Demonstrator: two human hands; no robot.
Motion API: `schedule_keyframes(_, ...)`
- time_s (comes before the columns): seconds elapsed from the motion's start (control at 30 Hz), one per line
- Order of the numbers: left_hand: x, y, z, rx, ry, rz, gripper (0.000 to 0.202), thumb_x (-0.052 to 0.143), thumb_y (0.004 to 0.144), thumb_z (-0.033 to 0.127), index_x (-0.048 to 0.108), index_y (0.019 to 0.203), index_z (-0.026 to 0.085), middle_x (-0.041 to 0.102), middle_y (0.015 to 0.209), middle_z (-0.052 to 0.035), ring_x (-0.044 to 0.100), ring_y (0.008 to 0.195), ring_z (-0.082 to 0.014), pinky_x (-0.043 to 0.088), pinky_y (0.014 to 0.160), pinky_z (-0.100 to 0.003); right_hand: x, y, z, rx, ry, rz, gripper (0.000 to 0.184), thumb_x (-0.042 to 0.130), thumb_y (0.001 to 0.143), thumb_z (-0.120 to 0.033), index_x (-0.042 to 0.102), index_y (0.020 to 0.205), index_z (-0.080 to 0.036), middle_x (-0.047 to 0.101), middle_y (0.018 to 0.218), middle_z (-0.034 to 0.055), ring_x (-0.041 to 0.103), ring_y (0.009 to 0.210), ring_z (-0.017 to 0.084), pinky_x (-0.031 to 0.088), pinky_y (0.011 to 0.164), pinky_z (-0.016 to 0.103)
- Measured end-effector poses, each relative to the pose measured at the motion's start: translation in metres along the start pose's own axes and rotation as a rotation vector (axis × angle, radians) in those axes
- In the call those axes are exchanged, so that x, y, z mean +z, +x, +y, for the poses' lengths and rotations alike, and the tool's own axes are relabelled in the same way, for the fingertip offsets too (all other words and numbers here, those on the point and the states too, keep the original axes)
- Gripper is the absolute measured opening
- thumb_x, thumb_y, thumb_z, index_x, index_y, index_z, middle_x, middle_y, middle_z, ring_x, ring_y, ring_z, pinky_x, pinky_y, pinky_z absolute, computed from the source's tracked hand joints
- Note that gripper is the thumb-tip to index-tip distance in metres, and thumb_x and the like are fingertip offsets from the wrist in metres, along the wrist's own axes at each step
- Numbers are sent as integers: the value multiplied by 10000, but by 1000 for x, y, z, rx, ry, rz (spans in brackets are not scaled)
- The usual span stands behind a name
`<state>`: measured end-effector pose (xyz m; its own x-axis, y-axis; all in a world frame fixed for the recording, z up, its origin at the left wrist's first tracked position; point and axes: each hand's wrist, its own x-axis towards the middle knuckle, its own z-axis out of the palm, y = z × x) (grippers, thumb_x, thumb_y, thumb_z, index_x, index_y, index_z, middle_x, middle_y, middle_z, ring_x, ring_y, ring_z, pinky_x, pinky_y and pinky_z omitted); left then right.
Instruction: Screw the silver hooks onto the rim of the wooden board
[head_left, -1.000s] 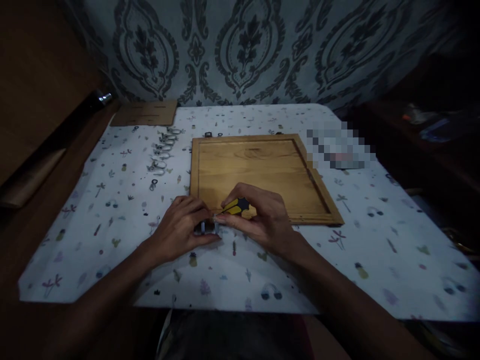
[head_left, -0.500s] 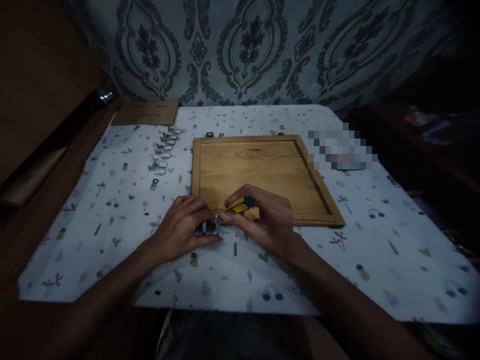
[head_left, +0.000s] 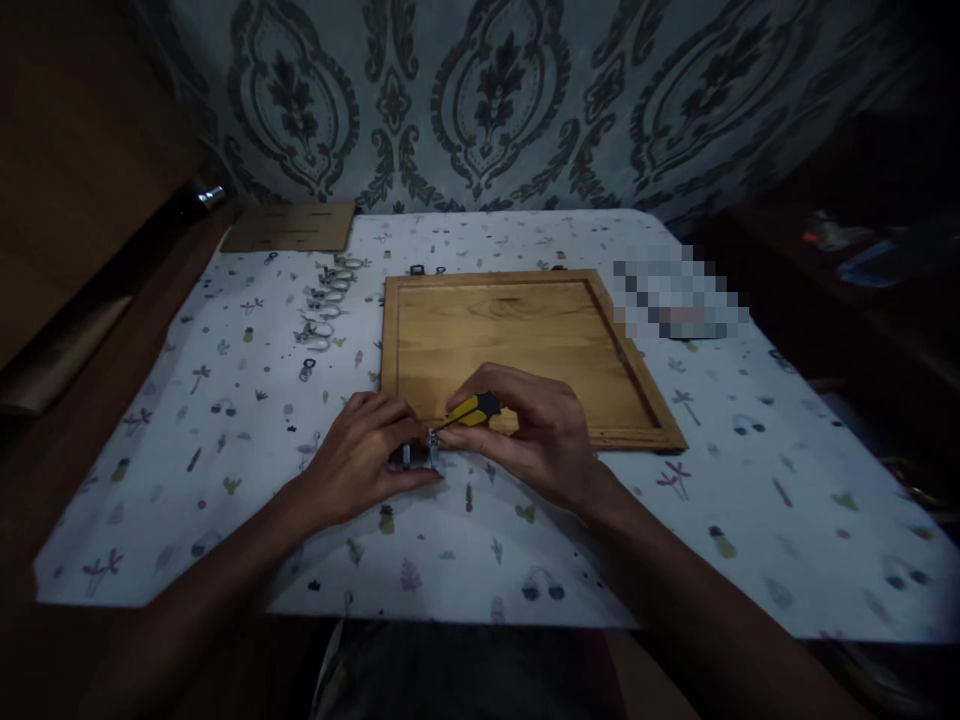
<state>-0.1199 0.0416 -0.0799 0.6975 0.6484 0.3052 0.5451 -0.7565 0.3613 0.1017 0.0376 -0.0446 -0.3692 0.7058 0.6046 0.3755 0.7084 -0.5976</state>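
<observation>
A shallow wooden tray [head_left: 525, 340] lies on a white patterned tablecloth [head_left: 225, 440]. At its near left edge my left hand [head_left: 360, 455] is closed on a small metal fitting [head_left: 420, 455] and presses it against the tray's rim. My right hand [head_left: 532, 435] is closed round a short yellow and black screwdriver [head_left: 469, 410]. The screwdriver's tip points left at the fitting's top. Both hands rest on the cloth, almost touching each other.
A row of several metal hooks and rings [head_left: 326, 310] lies left of the tray. A brown cardboard piece [head_left: 292, 227] sits at the table's far left corner. Small fittings [head_left: 427, 269] sit at the tray's far edge. A patterned wall rises behind.
My right hand has shifted slightly and the screwdriver handle has turned a little; its tip stays at the fitting. My left hand has not moved.
</observation>
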Motion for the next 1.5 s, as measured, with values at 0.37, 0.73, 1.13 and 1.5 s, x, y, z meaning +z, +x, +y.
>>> schedule_keyframes(0.37, 1, 0, 0, 6, -18, 11, 393, 632, 908, 563, 685, 1021, 190, 675, 933, -46, 622, 880, -242, 444, 796, -402, 6, -2, 1, 12, -59, 95, 293, 714, 905, -396, 563, 763, -187, 618, 647, -10, 589, 568, 119, 445, 523, 240)
schedule_keyframes(0.73, 1, -1, -1, -18, -11, -16, 399, 661, 892, 558, 694, 1071, 203, 708, 1028, -60, 632, 960, -258, 452, 841, -418, 6, -2, -6, 33, 7, 254, 217, 726, 888, -272, 566, 762, -197, 609, 663, -7, 574, 555, 128, 449, 505, 259)
schedule_keyframes(1.13, 0, -1, -2, -12, 10, -40, 417, 654, 896, 559, 679, 1090, 190, 701, 1067, -69, 637, 985, -261, 444, 853, -412, 9, -4, -3, 37, -86, 148, 217, 683, 921, -299, 573, 778, -179, 609, 653, -9, 570, 546, 115, 432, 510, 239)
schedule_keyframes(1.5, 1, 0, -1, -5, 3, -6, 390, 643, 905, 556, 701, 1030, 191, 682, 965, -54, 613, 921, -254, 443, 820, -408, 8, -4, -2, -7, -53, 102, 248, 660, 946, -363, 572, 802, -181, 598, 667, -7, 577, 575, 121, 438, 519, 240)
